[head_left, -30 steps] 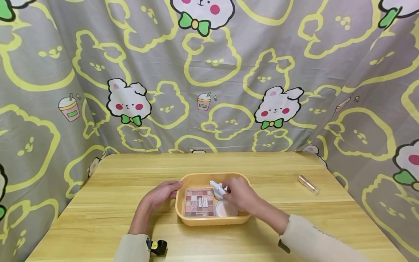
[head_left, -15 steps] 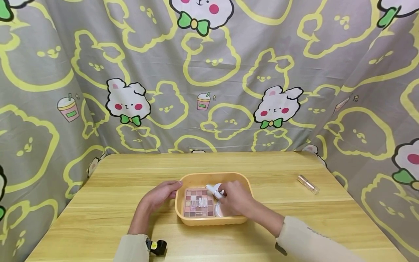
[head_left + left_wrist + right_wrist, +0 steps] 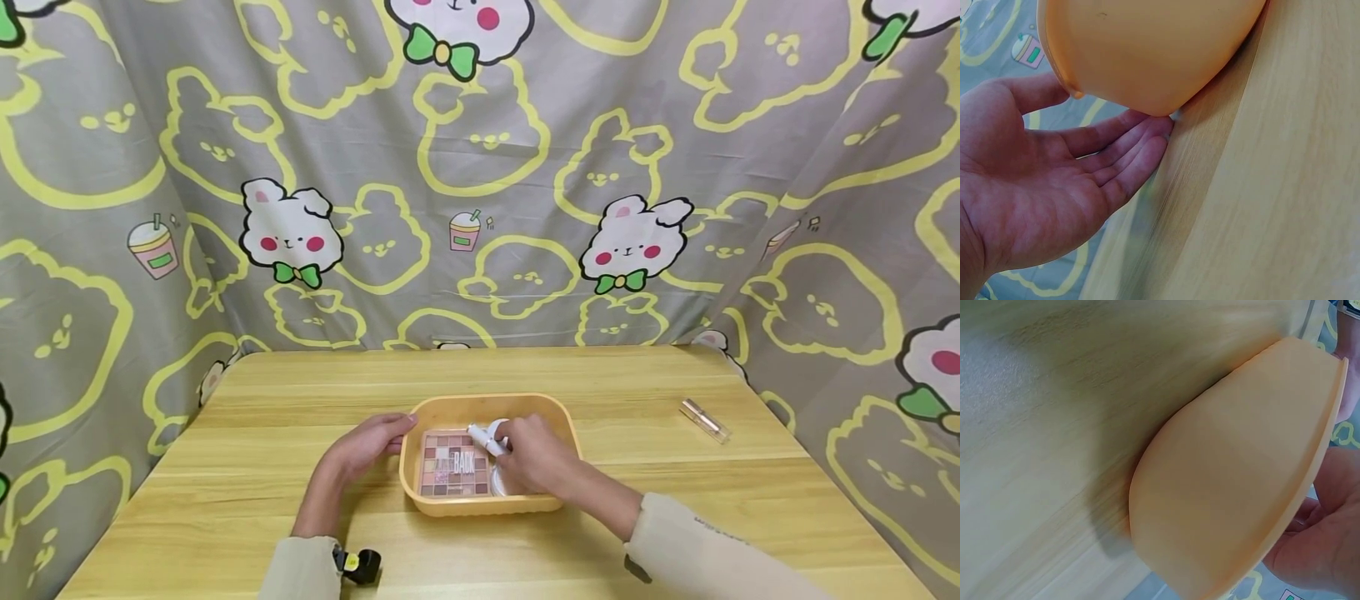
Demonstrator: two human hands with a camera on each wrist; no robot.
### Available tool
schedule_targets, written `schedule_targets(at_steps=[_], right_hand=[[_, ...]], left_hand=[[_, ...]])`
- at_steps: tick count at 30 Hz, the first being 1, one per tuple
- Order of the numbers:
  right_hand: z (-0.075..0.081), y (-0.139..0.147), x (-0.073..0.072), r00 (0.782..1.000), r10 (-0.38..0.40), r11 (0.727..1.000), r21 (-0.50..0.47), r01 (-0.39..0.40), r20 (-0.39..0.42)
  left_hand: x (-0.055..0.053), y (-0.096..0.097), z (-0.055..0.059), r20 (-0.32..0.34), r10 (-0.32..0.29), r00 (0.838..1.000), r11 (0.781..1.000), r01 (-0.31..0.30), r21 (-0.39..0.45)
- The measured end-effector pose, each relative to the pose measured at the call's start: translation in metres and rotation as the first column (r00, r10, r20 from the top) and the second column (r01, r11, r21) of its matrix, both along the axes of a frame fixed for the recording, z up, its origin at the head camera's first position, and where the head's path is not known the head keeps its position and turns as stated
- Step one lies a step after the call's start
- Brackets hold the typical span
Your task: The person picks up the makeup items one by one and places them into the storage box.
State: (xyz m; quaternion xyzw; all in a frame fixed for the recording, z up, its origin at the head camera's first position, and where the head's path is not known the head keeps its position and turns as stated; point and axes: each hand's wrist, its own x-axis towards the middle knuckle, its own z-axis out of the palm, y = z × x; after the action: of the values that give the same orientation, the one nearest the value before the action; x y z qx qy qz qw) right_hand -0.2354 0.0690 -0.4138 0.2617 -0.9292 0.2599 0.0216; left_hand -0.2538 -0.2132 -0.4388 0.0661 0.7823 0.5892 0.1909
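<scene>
An orange plastic basket (image 3: 487,504) stands on the table. My left hand (image 3: 371,442) holds its left end, thumb at the rim and the other fingers low against the outer wall, as the left wrist view shows at the basket's side (image 3: 1154,50). Inside the basket, my right hand (image 3: 540,454) pinches a slim white cosmetic tube (image 3: 483,438) with a silver band, tilted beside an eyeshadow palette (image 3: 453,467). Two round white compacts lie partly under that hand: a rear compact (image 3: 497,428) and a front compact (image 3: 497,482). In the right wrist view the basket wall (image 3: 1229,469) hides the right fingertips.
A clear tube with a rose-gold cap (image 3: 705,419) lies on the right of the wooden table (image 3: 300,400). A grey curtain (image 3: 375,150) with cartoon rabbits hangs around the back and sides. A black wrist camera (image 3: 362,567) sits at the left cuff.
My right hand has moved slightly left and lower inside the basket, bringing the white cosmetic tube toward the palette and covering more of the front compact. The left hand keeps its place.
</scene>
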Motion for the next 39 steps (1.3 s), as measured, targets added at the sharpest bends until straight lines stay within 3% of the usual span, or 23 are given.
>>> schedule_targets(at_steps=[39], right_hand=[[-0.0088,-0.0094,-0.0011,0.998,0.011,1.0,0.028,-0.009,-0.06]], left_hand=[[-0.0019,-0.001,-0.0014,0.013,0.013,1.0,1.0,-0.014,0.012]])
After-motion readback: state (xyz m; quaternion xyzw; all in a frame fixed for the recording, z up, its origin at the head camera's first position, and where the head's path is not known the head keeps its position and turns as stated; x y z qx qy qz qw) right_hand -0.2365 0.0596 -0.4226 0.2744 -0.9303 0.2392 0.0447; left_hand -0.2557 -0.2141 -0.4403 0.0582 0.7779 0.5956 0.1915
